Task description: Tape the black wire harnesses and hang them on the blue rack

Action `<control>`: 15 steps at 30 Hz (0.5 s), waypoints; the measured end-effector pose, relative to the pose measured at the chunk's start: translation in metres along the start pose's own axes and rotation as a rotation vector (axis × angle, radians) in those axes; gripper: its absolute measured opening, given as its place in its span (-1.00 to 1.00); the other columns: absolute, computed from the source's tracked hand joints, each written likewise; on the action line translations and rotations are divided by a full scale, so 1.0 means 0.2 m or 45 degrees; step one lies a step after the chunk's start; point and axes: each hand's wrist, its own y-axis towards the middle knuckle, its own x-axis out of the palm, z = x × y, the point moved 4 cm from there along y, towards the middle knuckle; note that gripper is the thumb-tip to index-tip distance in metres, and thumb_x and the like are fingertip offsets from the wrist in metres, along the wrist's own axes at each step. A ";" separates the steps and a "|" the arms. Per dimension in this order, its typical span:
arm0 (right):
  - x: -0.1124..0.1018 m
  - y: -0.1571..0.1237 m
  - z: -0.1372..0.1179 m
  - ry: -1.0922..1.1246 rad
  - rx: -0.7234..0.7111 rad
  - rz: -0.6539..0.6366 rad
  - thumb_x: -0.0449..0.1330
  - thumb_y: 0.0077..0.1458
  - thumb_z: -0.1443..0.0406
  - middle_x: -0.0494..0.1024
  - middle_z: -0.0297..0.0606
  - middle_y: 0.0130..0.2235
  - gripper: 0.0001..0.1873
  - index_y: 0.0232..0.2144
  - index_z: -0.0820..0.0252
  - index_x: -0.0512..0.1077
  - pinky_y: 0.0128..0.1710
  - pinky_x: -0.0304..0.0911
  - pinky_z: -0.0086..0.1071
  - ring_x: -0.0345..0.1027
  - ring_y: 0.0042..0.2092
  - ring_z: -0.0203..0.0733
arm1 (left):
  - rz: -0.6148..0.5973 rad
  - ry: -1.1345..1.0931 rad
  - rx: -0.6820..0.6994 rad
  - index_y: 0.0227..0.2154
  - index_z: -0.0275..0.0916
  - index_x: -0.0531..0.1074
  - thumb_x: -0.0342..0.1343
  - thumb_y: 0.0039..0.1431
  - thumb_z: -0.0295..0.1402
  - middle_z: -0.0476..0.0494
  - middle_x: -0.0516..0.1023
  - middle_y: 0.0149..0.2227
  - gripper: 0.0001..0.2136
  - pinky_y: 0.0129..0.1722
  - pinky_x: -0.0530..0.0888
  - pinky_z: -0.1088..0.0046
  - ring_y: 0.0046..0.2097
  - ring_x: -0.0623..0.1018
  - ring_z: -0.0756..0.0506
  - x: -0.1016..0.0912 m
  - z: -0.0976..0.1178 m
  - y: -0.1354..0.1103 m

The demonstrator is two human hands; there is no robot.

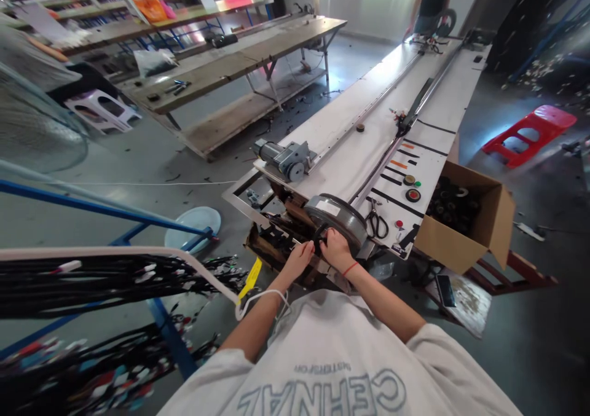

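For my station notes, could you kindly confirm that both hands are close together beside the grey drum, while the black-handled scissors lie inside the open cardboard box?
Not quite: the black-handled scissors lie on the white tabletop, not inside the open cardboard box, as the head view shows. The left hand and right hand are indeed close together beside the grey drum.

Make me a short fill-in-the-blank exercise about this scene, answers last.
The band on the right hand's wrist is coloured ____.
The tag left of the left hand is coloured ____.
The tabletop under the scissors is coloured ____.
The open box beside that tabletop is made of ____.
Missing words: red; yellow; white; cardboard.
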 end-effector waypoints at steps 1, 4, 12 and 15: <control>0.01 0.02 0.01 0.034 0.013 -0.033 0.15 0.15 0.38 0.49 -0.07 -0.18 -0.90 -0.23 0.25 0.37 -0.04 0.29 -0.25 0.38 -0.10 -0.07 | -0.008 -0.029 -0.019 -0.53 -0.22 0.25 0.00 -0.04 0.29 0.17 0.08 -0.69 -0.43 -0.63 0.01 0.53 -0.64 0.10 0.09 0.01 -0.01 0.00; 0.00 0.02 0.03 0.156 -0.069 0.001 0.15 0.11 0.45 0.47 -0.16 -0.22 -0.90 -0.36 0.17 0.33 -0.06 0.27 -0.29 0.37 -0.13 -0.11 | -0.037 -0.149 -0.054 -0.48 -0.22 0.25 0.02 -0.05 0.30 0.21 0.04 -0.69 -0.42 -0.63 -0.02 0.55 -0.65 0.05 0.11 0.04 -0.04 0.01; -0.04 -0.05 0.05 0.378 -0.179 0.079 0.10 0.09 0.48 0.45 -0.30 -0.33 -0.84 -0.32 0.12 0.29 -0.23 0.27 -0.33 0.37 -0.28 -0.14 | 0.000 -0.222 0.033 -0.33 -0.27 0.35 0.13 -0.08 0.20 0.05 0.36 -0.56 -0.44 -0.49 0.29 0.47 -0.52 0.32 0.02 0.02 -0.07 -0.03; -0.03 -0.06 0.06 0.468 -0.157 0.098 0.09 0.06 0.50 0.47 -0.30 -0.32 -0.78 -0.27 0.12 0.30 -0.22 0.28 -0.34 0.39 -0.27 -0.14 | -0.016 -0.110 0.007 -0.25 -0.28 0.39 0.11 -0.03 0.15 -0.01 0.42 -0.50 -0.46 -0.40 0.37 0.40 -0.44 0.41 -0.04 0.02 -0.09 -0.04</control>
